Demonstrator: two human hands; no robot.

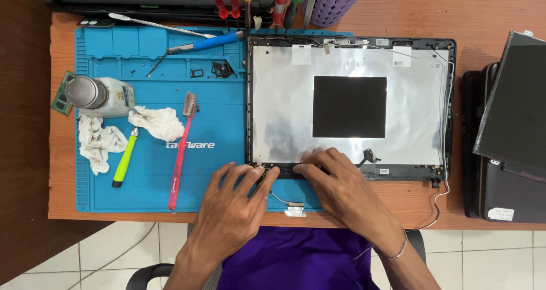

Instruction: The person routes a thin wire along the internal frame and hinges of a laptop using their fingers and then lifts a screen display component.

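One blue mat (159,170) on wooden desk (483,11)

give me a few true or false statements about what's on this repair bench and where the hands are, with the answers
1. Both hands, left hand and right hand, rest on the near edge of the laptop lid shell. True.
2. The pink toothbrush lies on the blue work mat. True.
3. The black square sits on the wooden desk beside the shell. False: it sits inside the shell, on its silver lining.
4. The right hand holds the blue-handled screwdriver. False: it lies untouched on the mat's far side.
5. The white cloth lies left of the toothbrush. True.
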